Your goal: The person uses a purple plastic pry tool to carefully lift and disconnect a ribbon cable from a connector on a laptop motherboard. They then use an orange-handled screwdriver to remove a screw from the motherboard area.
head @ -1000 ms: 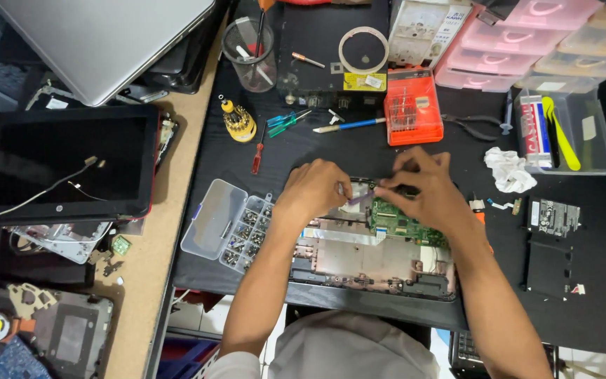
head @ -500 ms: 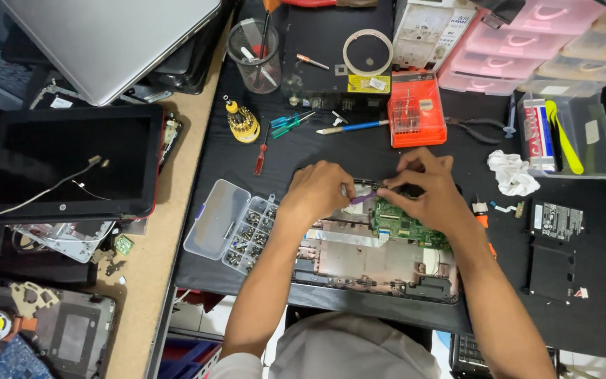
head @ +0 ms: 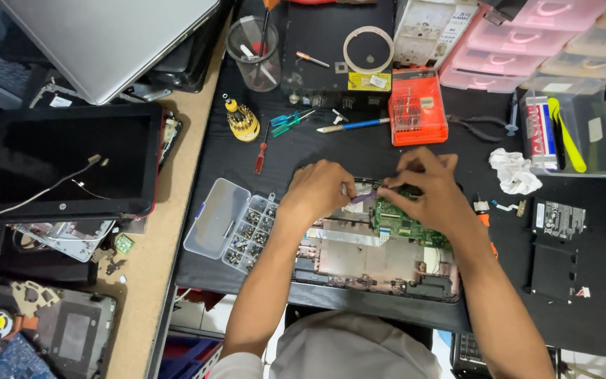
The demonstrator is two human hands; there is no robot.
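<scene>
Left hand (head: 320, 189) and right hand (head: 426, 189) both pinching a purple ribbon cable (head: 362, 198) at the far edge of an opened laptop base (head: 373, 263), green circuit board (head: 401, 223) under the right hand, clear screw organiser (head: 229, 224) just left, orange bit case (head: 417, 116) beyond

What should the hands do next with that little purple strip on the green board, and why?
Probably ease the purple strip gently sideways, since the left hand and right hand both pinch around it above the green board in the open laptop base.
</scene>
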